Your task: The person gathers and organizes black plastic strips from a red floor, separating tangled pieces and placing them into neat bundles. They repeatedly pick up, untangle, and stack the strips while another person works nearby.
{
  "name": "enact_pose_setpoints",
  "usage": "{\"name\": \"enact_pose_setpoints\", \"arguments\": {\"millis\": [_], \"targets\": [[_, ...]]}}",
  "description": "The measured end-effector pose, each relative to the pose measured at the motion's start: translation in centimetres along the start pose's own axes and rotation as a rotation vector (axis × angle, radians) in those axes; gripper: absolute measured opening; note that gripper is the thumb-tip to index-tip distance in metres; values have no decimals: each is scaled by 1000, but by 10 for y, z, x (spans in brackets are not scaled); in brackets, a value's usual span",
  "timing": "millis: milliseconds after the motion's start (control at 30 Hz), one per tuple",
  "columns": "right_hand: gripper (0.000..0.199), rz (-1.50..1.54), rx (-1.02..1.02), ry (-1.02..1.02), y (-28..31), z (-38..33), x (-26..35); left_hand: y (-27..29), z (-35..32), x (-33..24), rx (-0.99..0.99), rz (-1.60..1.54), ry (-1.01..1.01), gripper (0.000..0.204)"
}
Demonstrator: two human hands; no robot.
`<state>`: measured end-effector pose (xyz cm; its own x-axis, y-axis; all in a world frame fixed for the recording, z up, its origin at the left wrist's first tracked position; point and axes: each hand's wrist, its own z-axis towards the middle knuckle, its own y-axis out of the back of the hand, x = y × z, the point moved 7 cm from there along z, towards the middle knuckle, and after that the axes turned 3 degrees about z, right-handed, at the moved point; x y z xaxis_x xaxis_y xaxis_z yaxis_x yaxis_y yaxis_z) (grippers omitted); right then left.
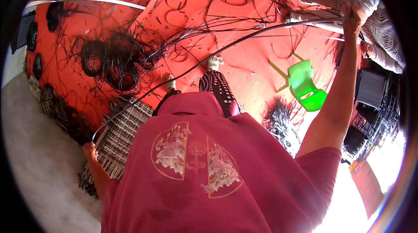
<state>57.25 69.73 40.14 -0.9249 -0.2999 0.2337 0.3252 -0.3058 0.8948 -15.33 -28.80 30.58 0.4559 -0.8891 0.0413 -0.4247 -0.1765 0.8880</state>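
A bright red floor (244,78) spreads under everything, littered with dark scraps and curling strips, thickest from 10 to 1 o'clock. Its edge meets a grey surface (39,159) between 8 and 9 o'clock; strong glare washes out the view around 4 to 5 o'clock.

A long dark strip (198,64) runs in a shallow bow from 8 to 2 o'clock, passing over the floor. The left hand (90,151), at 8 o'clock, is closed on its lower end; the right hand (355,17), at 2 o'clock, grips it with the arm stretched out.

More plain red shows between the feet and the green chair (303,82), just short of 3 o'clock.

A black tangle of strips (119,61) lies at 10 o'clock, near the long strip. Below it, a black-and-white woven mat (126,126) sits just inside the left hand. A frayed tuft (283,122) lies just past 3 o'clock. Another person in patterned clothes (383,28) crowds the right hand at 2 o'clock, with dark woven goods (374,91) at 3 o'clock.
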Motion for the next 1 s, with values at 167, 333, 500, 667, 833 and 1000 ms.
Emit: {"name": "enact_pose_setpoints", "arguments": {"millis": [167, 333, 500, 667, 833, 1000], "targets": [[31, -58, 80, 82, -13, -8, 26, -19, 17, 11, 21, 45, -30, 8], [32, -306, 461, 485, -111, -105, 35, -85, 37, -6, 182, 539, -953, 12], [59, -172, 463, 486, -143, -235, 202, -226, -72, -91, 237, 490, -956, 25], [51, 511, 346, -619, -267, -318, 78, -358, -106, -157, 463, 393, -953, 19], [72, 672, 247, -862, -392, -271, -51, -435, -120, -143, 649, 498, -1048, 29], [47, 1440, 360, -965, -475, -167, -64, -454, -146, -101, 899, 755, -873, 19]]}}
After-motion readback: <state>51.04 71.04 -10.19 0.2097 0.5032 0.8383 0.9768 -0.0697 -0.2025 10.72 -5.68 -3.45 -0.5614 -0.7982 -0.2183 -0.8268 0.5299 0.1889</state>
